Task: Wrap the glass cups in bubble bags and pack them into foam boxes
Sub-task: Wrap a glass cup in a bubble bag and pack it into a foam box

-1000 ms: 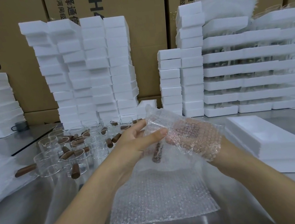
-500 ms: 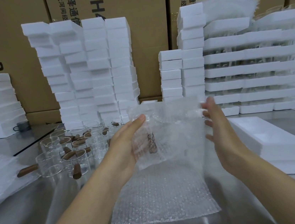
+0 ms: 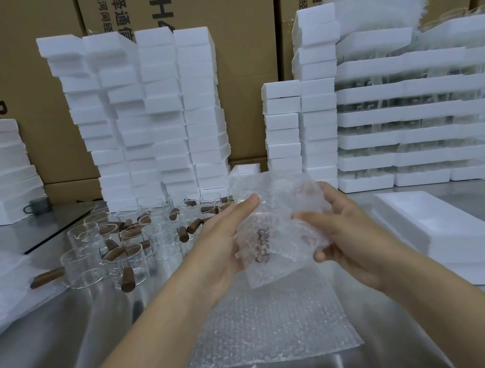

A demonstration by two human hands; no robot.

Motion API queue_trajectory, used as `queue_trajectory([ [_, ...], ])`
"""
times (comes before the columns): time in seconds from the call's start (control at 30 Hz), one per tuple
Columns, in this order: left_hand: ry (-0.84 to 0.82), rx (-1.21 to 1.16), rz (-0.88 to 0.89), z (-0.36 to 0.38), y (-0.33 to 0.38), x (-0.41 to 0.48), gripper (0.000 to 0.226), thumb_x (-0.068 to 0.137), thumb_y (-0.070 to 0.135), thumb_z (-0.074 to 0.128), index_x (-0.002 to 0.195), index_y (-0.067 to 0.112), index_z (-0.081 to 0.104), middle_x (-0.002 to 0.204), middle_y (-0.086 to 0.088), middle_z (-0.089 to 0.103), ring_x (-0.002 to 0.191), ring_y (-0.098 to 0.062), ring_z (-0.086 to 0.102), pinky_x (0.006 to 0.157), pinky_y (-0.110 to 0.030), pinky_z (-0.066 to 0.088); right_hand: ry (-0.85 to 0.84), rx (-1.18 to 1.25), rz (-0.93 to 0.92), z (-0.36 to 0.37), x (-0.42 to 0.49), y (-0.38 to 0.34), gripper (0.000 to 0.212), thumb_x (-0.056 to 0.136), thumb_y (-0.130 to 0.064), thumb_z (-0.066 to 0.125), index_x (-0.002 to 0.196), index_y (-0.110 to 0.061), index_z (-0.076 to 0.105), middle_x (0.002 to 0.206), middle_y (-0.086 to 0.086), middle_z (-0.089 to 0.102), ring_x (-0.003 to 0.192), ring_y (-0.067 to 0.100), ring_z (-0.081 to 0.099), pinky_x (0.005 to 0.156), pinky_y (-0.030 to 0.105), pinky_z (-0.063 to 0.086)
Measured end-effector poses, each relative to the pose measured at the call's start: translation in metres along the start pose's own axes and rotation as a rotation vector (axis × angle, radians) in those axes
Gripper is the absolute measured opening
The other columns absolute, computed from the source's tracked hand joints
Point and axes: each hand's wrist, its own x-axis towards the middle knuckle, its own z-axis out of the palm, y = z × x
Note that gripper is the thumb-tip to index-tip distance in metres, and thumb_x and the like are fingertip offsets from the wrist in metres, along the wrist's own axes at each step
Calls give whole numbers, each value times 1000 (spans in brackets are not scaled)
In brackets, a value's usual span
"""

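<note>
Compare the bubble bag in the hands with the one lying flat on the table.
The held bag is in the air, gripped by the left hand and right hand; the flat bag lies on the table. The held bag bulges around a brown handle; the flat bag is smooth. Both are clear bubble plastic.

Bright even light, soft glare on the steel table, edges bowed

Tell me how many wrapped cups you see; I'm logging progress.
1: the bubble-wrapped cup, held between the left hand and the right hand. More may sit hidden in the stacked foam boxes at back right.
</note>
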Motion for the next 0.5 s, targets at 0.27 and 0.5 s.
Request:
queue_trajectory([
  [0.27,-38,-77,-46,9,1,-2,59,89,49,76,138,18,69,128,-7,78,114,-25,77,86,-48,65,-29,376,36,-8,5,-2,33,99,11,50,125,0,68,124,16,75,110,26,76,79,29,63],
  [0.5,-74,-150,-83,13,-2,-2,62,86,55,74,137,19,70,129,-9,77,116,-26,76,85,-45,64,-150,165,-104,-4,3,1,41,87,-5,77,127,-3,70,126,15,75,120,28,71,98,31,58],
])
